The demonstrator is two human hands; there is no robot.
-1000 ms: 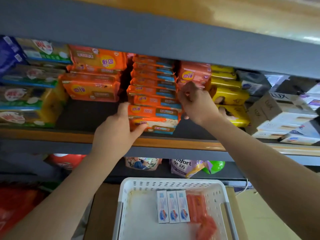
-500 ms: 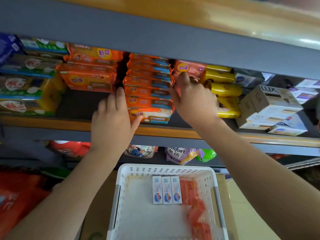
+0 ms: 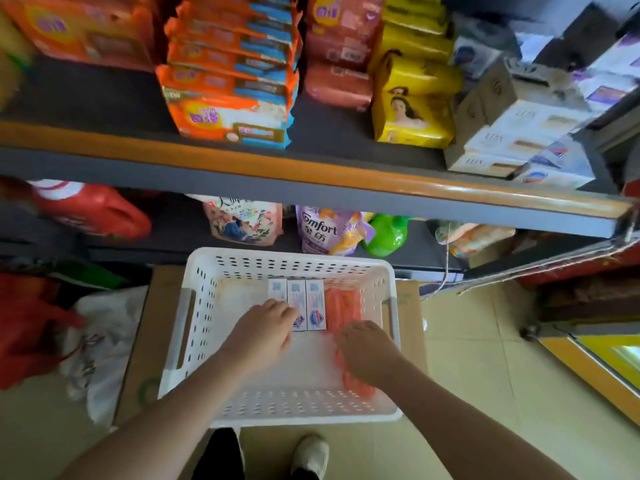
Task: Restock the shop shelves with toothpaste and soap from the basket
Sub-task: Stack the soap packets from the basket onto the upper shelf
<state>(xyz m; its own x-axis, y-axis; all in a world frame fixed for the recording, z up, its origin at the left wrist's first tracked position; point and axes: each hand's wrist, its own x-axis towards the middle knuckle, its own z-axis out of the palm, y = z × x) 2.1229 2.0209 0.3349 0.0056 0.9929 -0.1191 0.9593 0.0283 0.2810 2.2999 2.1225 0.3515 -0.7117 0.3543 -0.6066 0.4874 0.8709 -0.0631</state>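
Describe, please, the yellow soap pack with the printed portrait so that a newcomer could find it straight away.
Start at the upper shelf with the orange front edge, above the white basket. Right of the tall stack of orange packs stands a pile of yellow packs; take the bottom one. It alone shows a portrait on its front, and white Lux boxes sit to its right.

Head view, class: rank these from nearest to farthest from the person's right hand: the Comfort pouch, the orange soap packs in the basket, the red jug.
1. orange soap packs, under the right hand, basket's right side.
2. Comfort pouch, lower shelf, behind the basket.
3. red jug, lower shelf, far left.
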